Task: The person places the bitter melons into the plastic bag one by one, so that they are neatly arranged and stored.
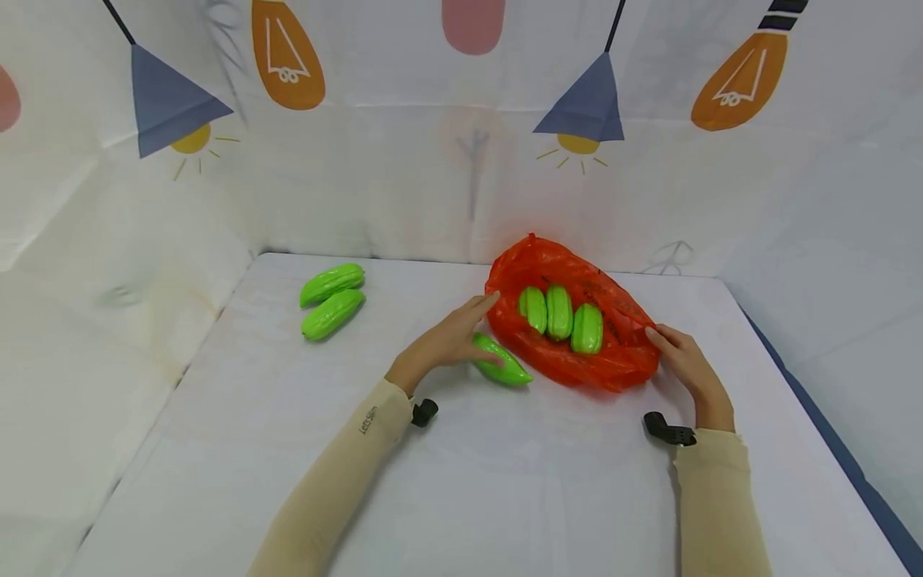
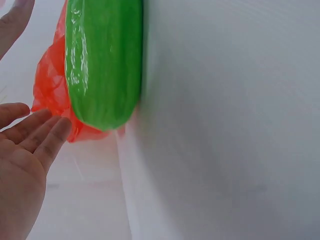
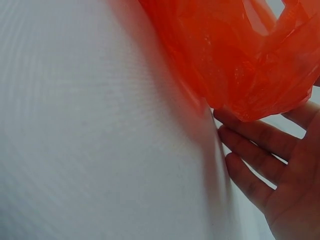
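A red plastic bag (image 1: 537,349) lies with its mouth spread at the back right of the table, three light green ridged gourds (image 1: 559,312) inside it. In front of its left side lies another green gourd (image 1: 508,370). My left hand (image 1: 450,332) reaches over that gourd, fingers extended and thumb apart; in the left wrist view the hand (image 2: 22,165) is clear of the gourd (image 2: 105,65). My right hand (image 1: 688,365) holds the bag's right edge at the thumb and forefinger. In the right wrist view the other fingers (image 3: 260,142) stretch out below the bag (image 3: 225,55).
Two more green gourds (image 1: 333,315) lie side by side at the back left of the white table (image 1: 505,497). A white printed cloth (image 1: 404,176) hangs behind the table and along its sides. Each wrist carries a small black mount (image 1: 669,430).
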The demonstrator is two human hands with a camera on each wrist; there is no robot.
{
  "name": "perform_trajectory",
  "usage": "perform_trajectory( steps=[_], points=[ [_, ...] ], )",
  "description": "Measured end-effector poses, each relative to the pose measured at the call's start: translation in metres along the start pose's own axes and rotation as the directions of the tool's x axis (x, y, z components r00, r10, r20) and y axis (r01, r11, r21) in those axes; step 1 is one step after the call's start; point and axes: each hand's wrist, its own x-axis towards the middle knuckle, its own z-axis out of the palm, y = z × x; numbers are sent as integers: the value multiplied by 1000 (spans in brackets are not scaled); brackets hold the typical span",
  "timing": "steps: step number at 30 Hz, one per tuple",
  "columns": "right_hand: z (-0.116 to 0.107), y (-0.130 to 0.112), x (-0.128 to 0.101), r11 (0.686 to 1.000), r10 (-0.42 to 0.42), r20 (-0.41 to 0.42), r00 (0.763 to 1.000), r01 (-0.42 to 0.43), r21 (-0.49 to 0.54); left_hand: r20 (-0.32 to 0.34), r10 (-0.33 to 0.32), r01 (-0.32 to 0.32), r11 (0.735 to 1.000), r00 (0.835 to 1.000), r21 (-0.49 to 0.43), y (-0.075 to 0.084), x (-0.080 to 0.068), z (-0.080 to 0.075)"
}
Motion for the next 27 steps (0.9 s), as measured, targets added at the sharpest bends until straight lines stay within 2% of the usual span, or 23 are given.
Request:
perform_trajectory(
  steps=[4, 11, 15, 22, 27],
  points=[
    [-1, 1, 0, 999, 39, 15, 999, -38, -11, -33, 8, -9, 999, 999, -33, -10, -8, -2],
    [0, 1, -1, 998, 62, 32, 998, -62, 3, -39, -75, 72, 996, 996, -55, -21, -17, -6],
    [2, 0, -1, 998, 57, 30, 998, -58, 6, -41, -100, 98, 993, 994, -64, -27, -22, -8],
    [2, -2, 1, 999, 48, 22, 999, -48, -1, -54, -61, 58, 997, 997, -60, -37, -28, -9],
    [2, 0, 2, 999, 27, 2, 1000, -27, -17, 13, -40, 41, 998, 999, -45, -40, -30, -7]
  ],
)
